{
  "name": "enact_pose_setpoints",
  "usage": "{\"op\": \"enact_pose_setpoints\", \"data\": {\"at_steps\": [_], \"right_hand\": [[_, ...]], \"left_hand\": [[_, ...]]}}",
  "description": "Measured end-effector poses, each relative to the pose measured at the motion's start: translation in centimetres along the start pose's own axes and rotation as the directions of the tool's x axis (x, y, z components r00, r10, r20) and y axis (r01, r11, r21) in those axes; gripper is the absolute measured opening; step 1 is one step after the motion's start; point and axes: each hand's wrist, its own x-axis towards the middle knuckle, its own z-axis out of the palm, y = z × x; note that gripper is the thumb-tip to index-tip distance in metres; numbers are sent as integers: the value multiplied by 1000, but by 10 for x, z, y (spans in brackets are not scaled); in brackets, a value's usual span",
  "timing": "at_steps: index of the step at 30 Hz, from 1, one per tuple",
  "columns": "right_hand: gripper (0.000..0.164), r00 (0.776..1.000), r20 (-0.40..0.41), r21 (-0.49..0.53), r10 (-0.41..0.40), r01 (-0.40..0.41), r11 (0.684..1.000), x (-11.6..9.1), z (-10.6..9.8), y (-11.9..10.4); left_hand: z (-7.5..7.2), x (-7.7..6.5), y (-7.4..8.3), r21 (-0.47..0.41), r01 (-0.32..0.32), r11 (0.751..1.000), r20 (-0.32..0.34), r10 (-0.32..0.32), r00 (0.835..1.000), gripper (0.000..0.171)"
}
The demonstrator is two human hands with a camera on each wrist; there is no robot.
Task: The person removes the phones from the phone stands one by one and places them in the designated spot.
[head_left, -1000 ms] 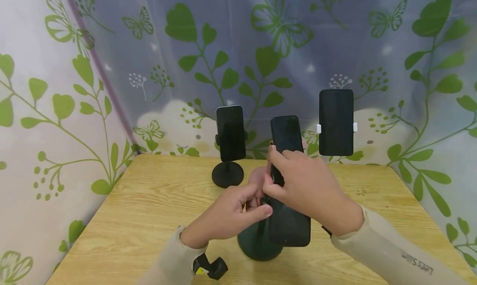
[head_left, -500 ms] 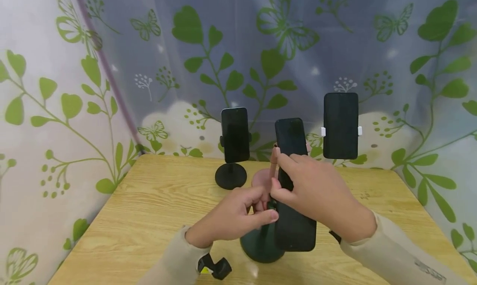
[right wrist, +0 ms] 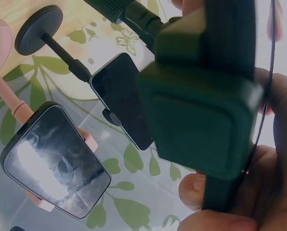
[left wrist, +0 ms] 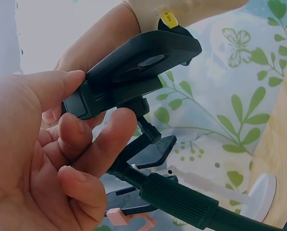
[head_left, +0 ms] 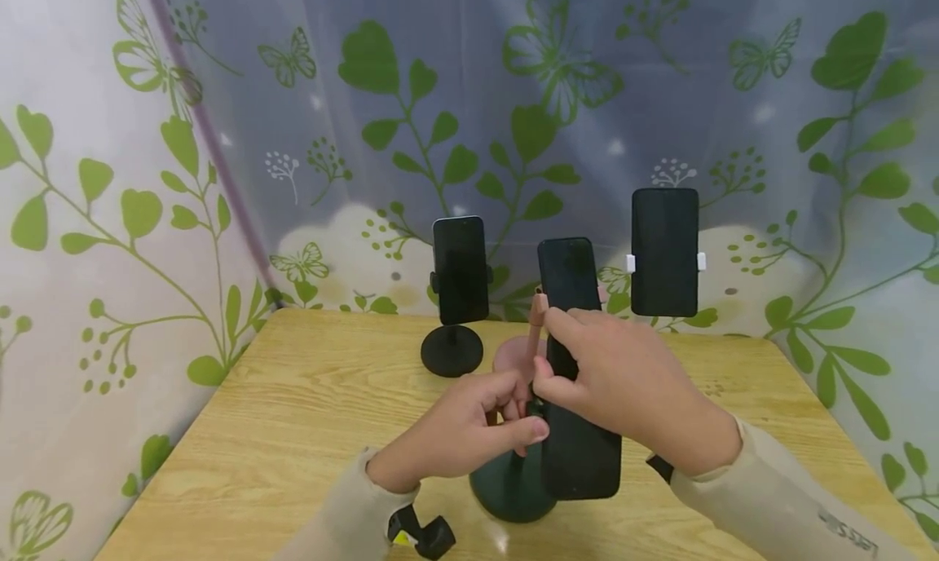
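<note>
A black phone (head_left: pixel 583 455) sits in the clamp (right wrist: pixel 196 120) of a dark green phone stand, whose round base (head_left: pixel 506 496) rests on the table. My right hand (head_left: pixel 623 373) holds the phone at its upper part, fingers curled round its edge. At the phone's left side, my left hand (head_left: pixel 469 426) pinches the clamp's end (left wrist: pixel 76 103), thumb on top and bent fingers beneath. The left wrist view shows the phone's back and the stand's ribbed arm (left wrist: pixel 179 199). Part of the right hand's grip is hidden behind the phone.
Behind stand a pink stand (head_left: pixel 535 324) with a phone (head_left: pixel 572 267), a black stand (head_left: pixel 451 351) with a phone (head_left: pixel 462 271), and a phone (head_left: pixel 665 251) in a white clamp. A leaf-patterned curtain (head_left: pixel 293 186) encloses the wooden table (head_left: pixel 315 398).
The head view has shifted slightly. Both hands keep nearly the same places on the phone and clamp; a lower left finger shows a little more beneath the thumb.
</note>
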Motion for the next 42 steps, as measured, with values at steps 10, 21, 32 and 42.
{"op": "enact_pose_setpoints", "data": {"at_steps": [10,21,32,42], "right_hand": [[13,1000,-14,-7,-1,1,1000,-2,-2,-5],[22,1000,6,-11,-19,19,1000,4,-1,-3],[14,997,-11,-3,-81,81,997,2,1,2],[17,964,-180,-25,-195,194,981,-1,11,6]], "left_hand": [[-1,-1,-3,-46,-31,998,30,33,999,15],[-4,1,-11,-73,-46,996,46,49,998,14],[-2,3,-11,-104,-76,992,77,85,993,19],[-1,3,-8,-144,-18,989,106,33,994,21]]}}
